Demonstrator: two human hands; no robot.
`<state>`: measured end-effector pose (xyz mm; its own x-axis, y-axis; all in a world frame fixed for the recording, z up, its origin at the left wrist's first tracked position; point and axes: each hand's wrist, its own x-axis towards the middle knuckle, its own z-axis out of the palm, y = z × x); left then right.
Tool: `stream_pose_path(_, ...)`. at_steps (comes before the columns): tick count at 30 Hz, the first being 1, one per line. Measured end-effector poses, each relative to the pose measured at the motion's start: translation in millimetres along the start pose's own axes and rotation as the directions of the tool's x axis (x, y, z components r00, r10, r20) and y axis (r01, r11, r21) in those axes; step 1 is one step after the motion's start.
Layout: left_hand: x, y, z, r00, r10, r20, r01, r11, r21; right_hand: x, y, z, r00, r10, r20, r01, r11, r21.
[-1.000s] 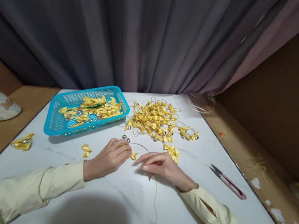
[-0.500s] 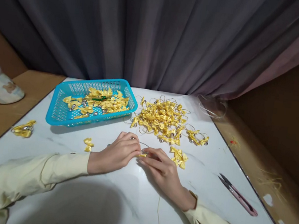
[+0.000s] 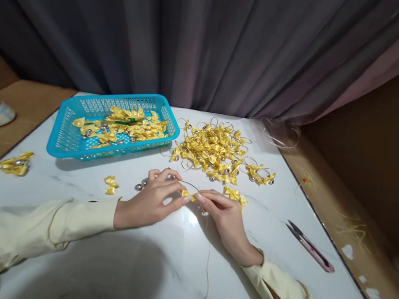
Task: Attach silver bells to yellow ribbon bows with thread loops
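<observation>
At the middle of the white worktop (image 3: 153, 280), the left hand (image 3: 150, 201) and right hand (image 3: 225, 216) meet, each grip pinching one small yellow bow (image 3: 187, 195). Just beyond lies a bow pile (image 3: 214, 151), with a blue basket (image 3: 64, 139) far left.

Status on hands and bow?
Left hand and right hand both pinch one small yellow bow. Thin cord trails toward camera. Nothing blocking.

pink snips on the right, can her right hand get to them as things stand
Probably yes. The pink snips lie apart on bare table, nothing between them and the right hand. But that hand is pinching a yellow bow, so it would have to let go first.
</observation>
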<state>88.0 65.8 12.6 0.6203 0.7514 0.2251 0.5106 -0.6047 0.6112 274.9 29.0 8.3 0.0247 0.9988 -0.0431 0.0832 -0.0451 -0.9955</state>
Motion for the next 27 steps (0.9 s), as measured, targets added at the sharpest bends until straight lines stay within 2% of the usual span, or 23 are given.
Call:
stream_pose_path(3,-3,9,1.4,0.999,-0.032,-0.007,0.031,0.997,-0.077,-1,-2,1,1.000,-0.008,0.014,0.008,1.000,0.012)
stream_pose_path(5,-5,14,3.5,0.987,-0.153,0.058,0.162,0.955,-0.247,-2,-3,2,1.000,-0.025,0.011,0.025,1.000,0.011)
stream_pose_path(8,-9,21,8.4,0.916,-0.324,0.236,0.401,0.746,-0.532,-4,-1,3,0.997,-0.068,-0.021,0.068,0.998,-0.001)
stream_pose_path(10,-9,24,11.3,0.891,-0.343,0.298,0.453,0.624,-0.636,-5,0,3,0.994,-0.100,-0.035,0.099,0.995,-0.028)
stream_pose_path(12,-9,27,13.1,0.885,-0.334,0.325,0.464,0.567,-0.680,-7,1,4,0.992,-0.124,-0.034,0.122,0.991,-0.064)
stream_pose_path(16,-8,30,15.2,0.867,-0.337,0.368,0.497,0.520,-0.695,-9,1,6,0.990,-0.138,-0.042,0.133,0.986,-0.104)
stream_pose_path(19,-10,28,18.8,0.853,-0.328,0.405,0.521,0.521,-0.676,-10,0,8,0.990,-0.135,-0.049,0.130,0.987,-0.094)
stream_pose_path(27,-13,21,21.0,0.873,-0.304,0.380,0.487,0.528,-0.696,-11,1,9,0.990,-0.135,-0.046,0.129,0.984,-0.120)
